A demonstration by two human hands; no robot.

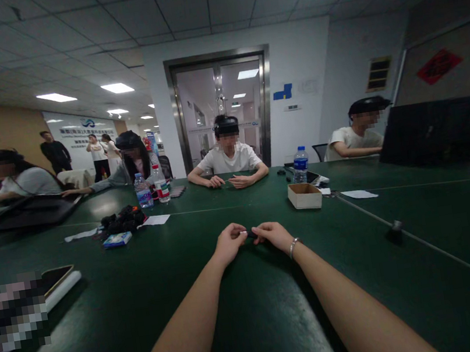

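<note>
My left hand (pixel 230 244) and my right hand (pixel 274 236) meet above the green table, straight ahead of me. Between their fingertips is a small dark object with a silvery end (pixel 250 233), too small to tell its kind. My left fingers are closed on the silvery end, my right fingers pinch the dark end. The fingers cover most of it. A silver bracelet circles my right wrist.
An open cardboard box (pixel 305 196) stands ahead to the right, near a water bottle (pixel 300 165). Ahead left are a black bundle (pixel 122 221), a small blue-white packet (pixel 117 240) and two bottles. A phone (pixel 58 277) lies at left. Co-workers sit around the table (pixel 257 325).
</note>
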